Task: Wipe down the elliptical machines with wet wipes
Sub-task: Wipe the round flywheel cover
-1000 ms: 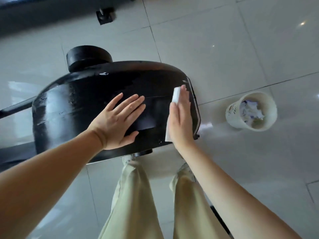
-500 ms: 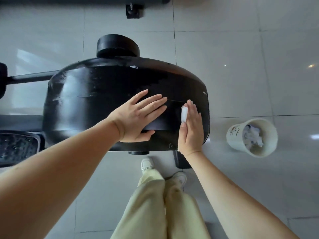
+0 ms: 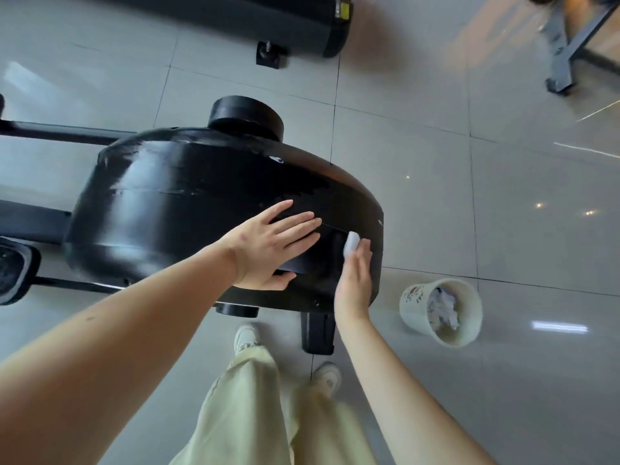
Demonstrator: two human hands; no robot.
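The elliptical machine's black rounded flywheel housing (image 3: 174,209) fills the middle of the view, with a round black cap on its far side. My left hand (image 3: 268,246) rests flat on the near face of the housing, fingers straight and spread. My right hand (image 3: 355,280) presses a folded white wet wipe (image 3: 350,243) against the housing near its right end with straight fingers. Only the wipe's top edge shows above my fingertips; the remainder is hidden under the hand.
A small white waste bin (image 3: 416,310) holding crumpled used wipes stands on the grey tiled floor to the right. A black support foot (image 3: 317,333) sits by my shoes. Another black machine (image 3: 268,18) lies beyond, and a metal frame leg (image 3: 560,62) at top right.
My right hand with the wipe has slid down the housing's right end towards me. My left hand stays flat on the housing. The camera view has pulled back and up.
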